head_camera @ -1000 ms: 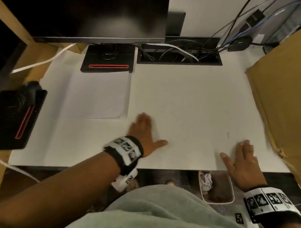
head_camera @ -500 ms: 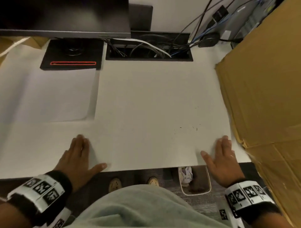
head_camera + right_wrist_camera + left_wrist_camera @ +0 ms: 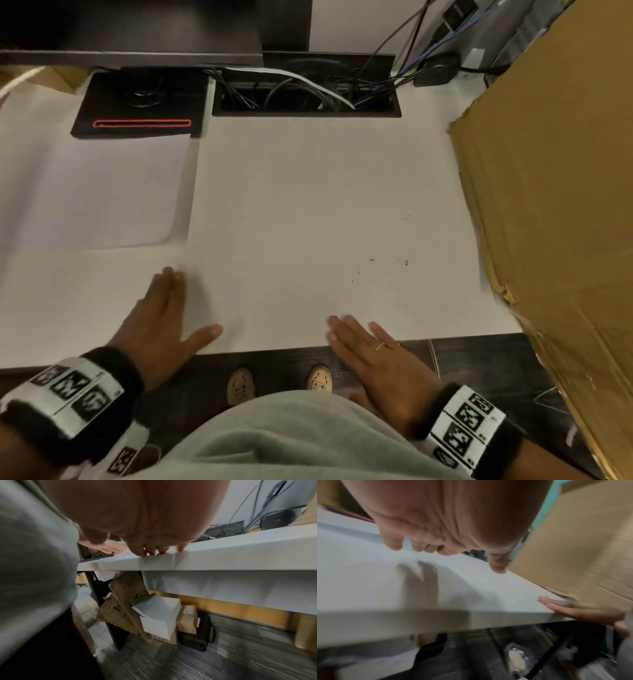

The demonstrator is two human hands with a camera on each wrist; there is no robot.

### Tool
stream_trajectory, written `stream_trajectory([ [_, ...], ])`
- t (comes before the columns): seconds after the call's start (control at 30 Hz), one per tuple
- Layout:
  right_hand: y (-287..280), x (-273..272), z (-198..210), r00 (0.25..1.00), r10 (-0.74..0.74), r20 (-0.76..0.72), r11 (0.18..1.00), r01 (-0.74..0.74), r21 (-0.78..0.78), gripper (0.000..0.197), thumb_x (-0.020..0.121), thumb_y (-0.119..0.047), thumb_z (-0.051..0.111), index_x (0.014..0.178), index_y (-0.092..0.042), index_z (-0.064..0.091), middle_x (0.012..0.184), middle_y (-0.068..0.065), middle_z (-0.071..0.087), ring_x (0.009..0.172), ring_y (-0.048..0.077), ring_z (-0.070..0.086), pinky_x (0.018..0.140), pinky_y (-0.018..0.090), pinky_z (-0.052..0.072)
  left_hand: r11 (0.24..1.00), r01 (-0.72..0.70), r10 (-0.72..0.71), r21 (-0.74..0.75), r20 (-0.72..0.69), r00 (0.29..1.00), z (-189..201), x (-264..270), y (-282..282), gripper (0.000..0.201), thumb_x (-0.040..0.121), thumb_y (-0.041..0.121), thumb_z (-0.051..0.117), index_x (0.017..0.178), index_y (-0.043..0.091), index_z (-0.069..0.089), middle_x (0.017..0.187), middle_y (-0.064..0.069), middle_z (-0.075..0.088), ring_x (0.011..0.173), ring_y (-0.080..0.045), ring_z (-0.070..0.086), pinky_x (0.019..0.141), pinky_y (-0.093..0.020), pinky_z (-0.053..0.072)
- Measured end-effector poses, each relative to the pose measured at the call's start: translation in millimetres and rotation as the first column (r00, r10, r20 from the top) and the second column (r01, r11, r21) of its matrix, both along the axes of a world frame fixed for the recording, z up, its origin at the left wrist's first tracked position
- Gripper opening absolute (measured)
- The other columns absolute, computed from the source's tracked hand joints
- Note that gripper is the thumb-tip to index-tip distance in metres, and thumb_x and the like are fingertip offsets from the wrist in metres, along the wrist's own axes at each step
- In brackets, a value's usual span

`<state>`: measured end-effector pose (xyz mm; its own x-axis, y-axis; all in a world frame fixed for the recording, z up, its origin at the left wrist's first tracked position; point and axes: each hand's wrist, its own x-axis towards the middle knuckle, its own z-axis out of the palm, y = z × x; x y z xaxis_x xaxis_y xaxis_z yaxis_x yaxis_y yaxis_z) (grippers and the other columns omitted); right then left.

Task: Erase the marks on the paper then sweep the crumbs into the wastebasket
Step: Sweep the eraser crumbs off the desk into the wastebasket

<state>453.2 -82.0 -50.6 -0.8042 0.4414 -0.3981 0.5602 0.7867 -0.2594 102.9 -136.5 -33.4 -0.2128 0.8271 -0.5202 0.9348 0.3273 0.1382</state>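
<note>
A large white sheet (image 3: 308, 205) covers the middle of the desk. Dark eraser crumbs (image 3: 399, 260) lie scattered on its right part, beyond the right hand. My left hand (image 3: 164, 315) lies flat with straight fingers at the sheet's left edge, thumb spread; the left wrist view shows it (image 3: 453, 520) just over the surface. My right hand (image 3: 363, 339) is flat too, fingers on the sheet at the desk's front edge (image 3: 223, 555), palm past the edge. Only a thin pale rim (image 3: 432, 356) of the wastebasket shows beside that hand.
A big cardboard sheet (image 3: 548, 205) walls off the desk's right side. A smaller paper (image 3: 102, 192) lies at the left, in front of a black monitor base (image 3: 140, 102). A cable tray (image 3: 305, 92) runs along the back. Boxes (image 3: 159, 616) stand under the desk.
My right hand has slid left along the front edge, away from the cardboard, and now covers the wastebasket. The left hand came back toward the front edge. The crumbs have not moved.
</note>
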Motion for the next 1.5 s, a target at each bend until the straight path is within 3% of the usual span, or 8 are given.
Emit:
stream_trajectory([
  [0.17,46.1,17.7,7.0,0.943,-0.33,-0.043,0.943,0.331,0.025,0.089,0.084,-0.074,-0.006,0.152,-0.016,-0.013,0.158,0.0,-0.027,0.146,0.014,-0.025,0.12,0.036,-0.006,0.976,-0.123,0.117,-0.182,-0.039,0.992,-22.3,-18.7,-26.9,0.121,0.065,0.091,0.016,0.129,-0.011,0.035,0.132,-0.027,0.03,0.119,-0.044,0.038,0.096,-0.055,0.044],
  [0.33,61.3,53.6,12.7,0.771,-0.627,0.109,0.778,0.627,0.041,0.118,0.066,-0.084,-0.019,0.153,-0.004,-0.01,0.158,0.013,-0.025,0.147,0.025,-0.018,0.121,0.04,-0.001,0.99,0.066,-0.071,-0.125,-0.032,0.997,-5.8,43.9,11.4,0.137,0.048,0.093,-0.002,0.147,-0.002,-0.007,0.155,-0.021,-0.017,0.144,-0.033,-0.011,0.117,-0.044,0.01],
  [0.5,60.9,6.5,13.0,0.869,-0.493,0.044,0.864,0.495,-0.092,0.094,0.085,-0.071,0.006,0.151,-0.008,-0.015,0.155,0.006,-0.03,0.143,0.017,-0.026,0.118,0.032,-0.01,0.886,0.453,-0.441,-0.101,0.118,0.89,8.7,114.3,72.6,0.132,0.041,0.092,-0.017,0.146,0.011,-0.022,0.141,-0.002,-0.04,0.142,-0.022,-0.023,0.116,-0.039,-0.003],
  [0.7,140.0,44.1,24.0,0.573,-0.811,0.119,0.574,0.818,-0.03,0.086,0.097,-0.058,0.025,0.153,-0.001,-0.007,0.16,0.015,-0.019,0.149,0.025,-0.015,0.122,0.039,-0.001,0.988,0.147,-0.149,-0.037,-0.067,0.986,12.9,81.4,166.5,0.108,0.08,0.077,0.029,0.147,0.005,-0.015,0.156,-0.013,-0.02,0.145,-0.025,-0.012,0.118,-0.043,0.007],
  [0.93,114.0,1.6,23.2,0.869,-0.488,0.077,0.842,0.492,-0.222,0.086,0.095,-0.062,0.024,0.151,-0.012,-0.018,0.153,0.001,-0.033,0.144,0.014,-0.026,0.115,0.027,-0.012,0.822,0.555,-0.548,-0.126,0.083,0.832,16.2,111.7,163.0,0.099,0.084,0.074,0.028,0.147,0.012,-0.017,0.155,-0.003,-0.025,0.144,-0.017,-0.016,0.119,-0.04,0.001],
  [1.13,204.5,21.2,29.5,0.645,-0.752,0.137,0.64,0.764,-0.083,0.086,0.096,-0.06,0.025,0.153,-0.006,-0.012,0.159,0.009,-0.024,0.148,0.02,-0.018,0.12,0.036,-0.005,0.973,0.23,-0.231,-0.021,-0.082,0.97,11.7,59.6,241.9,0.108,0.078,0.077,0.035,0.149,0.008,-0.009,0.158,-0.009,-0.014,0.146,-0.023,-0.006,0.118,-0.043,0.009],
  [1.37,155.5,-18.9,29.7,0.926,-0.359,0.114,0.895,0.376,-0.241,0.088,0.095,-0.061,0.029,0.152,-0.011,-0.017,0.157,0.001,-0.029,0.146,0.013,-0.024,0.118,0.027,-0.01,0.744,0.658,-0.658,-0.115,0.049,0.752,10.7,97.0,215.7,0.1,0.082,0.076,0.025,0.148,0.013,-0.017,0.155,-0.003,-0.024,0.144,-0.016,-0.016,0.119,-0.04,0.002],
  [1.5,222.5,-18.9,41.4,0.85,-0.517,0.1,0.834,0.527,-0.162,0.087,0.094,-0.063,0.025,0.151,-0.013,-0.019,0.157,0.002,-0.029,0.147,0.015,-0.021,0.118,0.029,-0.008,0.901,0.434,-0.432,0.008,-0.068,0.899,17.5,62.7,278.0,0.11,0.074,0.079,0.031,0.149,0.009,-0.012,0.157,-0.007,-0.016,0.146,-0.019,-0.006,0.119,-0.04,0.007],
])
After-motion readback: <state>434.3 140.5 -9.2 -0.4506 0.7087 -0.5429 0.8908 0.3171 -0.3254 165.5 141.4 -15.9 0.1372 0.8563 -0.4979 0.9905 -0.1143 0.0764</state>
